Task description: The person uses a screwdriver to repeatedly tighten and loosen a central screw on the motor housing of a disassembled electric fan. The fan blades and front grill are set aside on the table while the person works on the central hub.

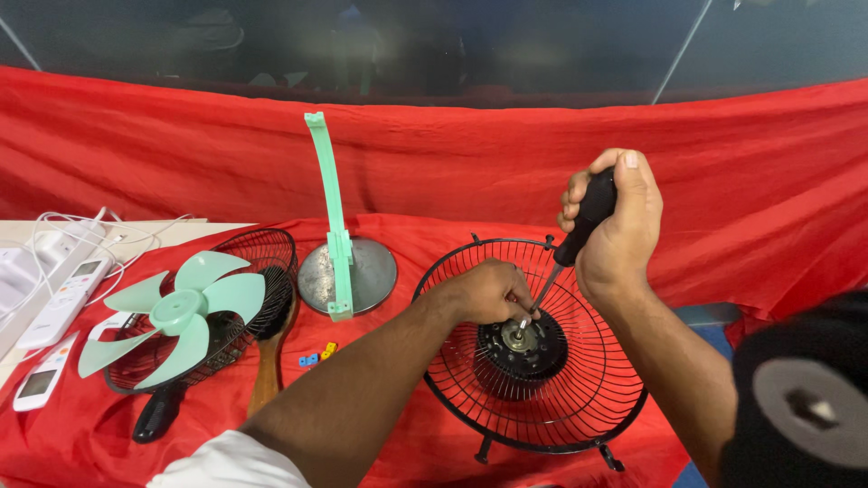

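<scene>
Now the screwdriver (579, 237), gripped by the right hand (619, 226), touches the motor hub (523, 348) inside the black rear grille (533, 343). The left hand (488, 291) pinches there. At nine o'clock lie the already removed green blade (176, 312) and front grille (258, 262).

Out to the left of where you gripped, a mint-green fan blade (177, 312) lay on a black wire guard (262, 262). Nearer your grip stood a green stand arm (331, 208) on a round metal base (366, 271). Small coloured pieces (316, 354) lay below it, two white remotes (56, 330) farthest left.
</scene>
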